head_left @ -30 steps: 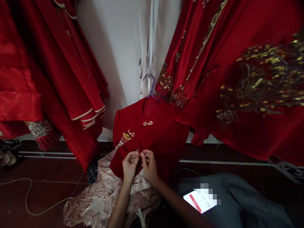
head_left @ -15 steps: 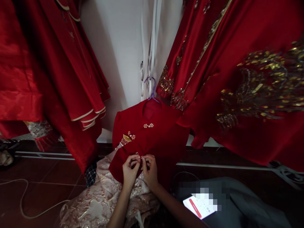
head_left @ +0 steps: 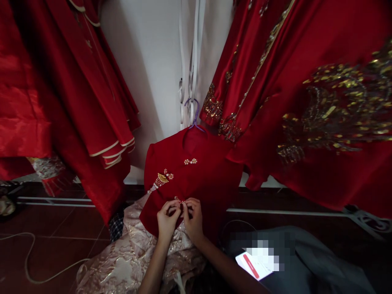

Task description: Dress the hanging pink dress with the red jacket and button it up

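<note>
A small red top [head_left: 202, 175] hangs on a purple hanger [head_left: 194, 114] in front of me. It carries a pearl clasp [head_left: 190, 161] near the collar and a gold fan tassel [head_left: 161, 179] on the left. My left hand [head_left: 167, 218] and my right hand [head_left: 193, 218] are side by side at the lower front of the top. Both pinch a small pearl clasp [head_left: 180, 201] between their fingertips, fingers curled.
Long red gowns [head_left: 76, 81] hang at the left; a red gown with gold embroidery [head_left: 321, 106] hangs at the right. A pale gold brocade skirt [head_left: 122, 261] lies on the dark red floor, where a cord [head_left: 33, 265] runs. Grey cloth [head_left: 309, 261] and a white-and-red card [head_left: 254, 265] lie lower right.
Both hands sank slightly lower on the red top and closed tighter around the lower clasp. The view shifted a little.
</note>
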A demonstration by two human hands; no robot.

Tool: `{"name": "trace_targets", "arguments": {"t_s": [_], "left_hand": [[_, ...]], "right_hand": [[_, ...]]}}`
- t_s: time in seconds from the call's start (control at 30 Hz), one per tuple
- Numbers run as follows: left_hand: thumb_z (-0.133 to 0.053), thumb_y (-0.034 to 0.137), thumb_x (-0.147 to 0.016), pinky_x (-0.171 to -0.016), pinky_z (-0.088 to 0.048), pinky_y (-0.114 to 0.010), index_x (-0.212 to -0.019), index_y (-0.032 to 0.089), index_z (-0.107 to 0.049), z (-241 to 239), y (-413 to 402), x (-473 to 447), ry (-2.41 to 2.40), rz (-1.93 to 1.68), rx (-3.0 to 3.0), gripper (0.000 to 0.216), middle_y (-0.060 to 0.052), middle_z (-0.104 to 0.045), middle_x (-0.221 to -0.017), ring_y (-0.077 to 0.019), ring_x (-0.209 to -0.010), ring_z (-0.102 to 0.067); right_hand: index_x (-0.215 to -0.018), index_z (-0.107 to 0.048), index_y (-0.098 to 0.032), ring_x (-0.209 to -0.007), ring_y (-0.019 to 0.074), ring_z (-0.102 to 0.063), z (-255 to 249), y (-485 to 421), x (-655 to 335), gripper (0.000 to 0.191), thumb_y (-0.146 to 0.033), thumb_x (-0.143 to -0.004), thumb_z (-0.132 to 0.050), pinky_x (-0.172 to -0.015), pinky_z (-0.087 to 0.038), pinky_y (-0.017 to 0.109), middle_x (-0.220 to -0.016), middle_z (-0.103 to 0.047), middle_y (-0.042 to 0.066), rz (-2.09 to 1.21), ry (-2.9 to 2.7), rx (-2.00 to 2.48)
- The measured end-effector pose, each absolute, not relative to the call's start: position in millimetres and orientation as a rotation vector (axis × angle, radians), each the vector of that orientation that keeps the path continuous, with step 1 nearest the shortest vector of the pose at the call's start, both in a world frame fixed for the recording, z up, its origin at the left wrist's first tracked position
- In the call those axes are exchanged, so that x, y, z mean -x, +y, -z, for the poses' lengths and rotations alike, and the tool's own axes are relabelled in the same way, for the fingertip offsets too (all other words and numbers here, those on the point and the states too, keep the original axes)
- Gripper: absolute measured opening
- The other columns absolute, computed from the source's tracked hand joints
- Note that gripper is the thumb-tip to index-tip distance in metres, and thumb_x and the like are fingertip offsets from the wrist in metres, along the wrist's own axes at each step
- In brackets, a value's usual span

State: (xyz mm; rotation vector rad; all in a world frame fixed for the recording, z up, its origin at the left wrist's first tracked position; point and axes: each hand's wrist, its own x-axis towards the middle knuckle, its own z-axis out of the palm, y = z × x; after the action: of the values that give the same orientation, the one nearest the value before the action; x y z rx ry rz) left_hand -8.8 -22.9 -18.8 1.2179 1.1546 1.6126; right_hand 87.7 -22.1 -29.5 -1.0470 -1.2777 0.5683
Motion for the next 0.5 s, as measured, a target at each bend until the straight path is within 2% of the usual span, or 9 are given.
{"name": "trace_targets", "arguments": {"t_s": [0.23, 0.5], "left_hand": [[-0.065, 0.022, -0.07, -0.072, -0.055, -0.027, -0.088, 0.016, -0.067, 18.4, -21.4, 10.2, 1.199, -1.584, -1.326, 0.019, -0.005, -0.065, -0.085, -0.0158, -0.08, -0.064], [-0.065, 0.025, -0.069, -0.069, -0.055, -0.027, -0.085, 0.016, -0.066, 15.0, -20.4, 9.6, 1.23, -1.562, -1.296, 0.018, -0.004, -0.064, -0.084, -0.0154, -0.077, -0.063]], "right_hand": [[-0.095, -0.05, -0.019, -0.069, 0.0117, -0.057, 28.0, -19.4, -86.7, 0.014, -0.03, -0.085, -0.049, -0.054, -0.051, 0.024, -0.095, -0.053, 0.007, -0.625, -1.252, 1.099], [-0.098, -0.046, -0.02, -0.063, 0.0137, -0.061, 24.4, -16.9, -90.8, 0.019, -0.034, -0.085, -0.05, -0.048, -0.052, 0.023, -0.082, -0.058, 0.003, -0.861, -1.209, 1.062]]}}
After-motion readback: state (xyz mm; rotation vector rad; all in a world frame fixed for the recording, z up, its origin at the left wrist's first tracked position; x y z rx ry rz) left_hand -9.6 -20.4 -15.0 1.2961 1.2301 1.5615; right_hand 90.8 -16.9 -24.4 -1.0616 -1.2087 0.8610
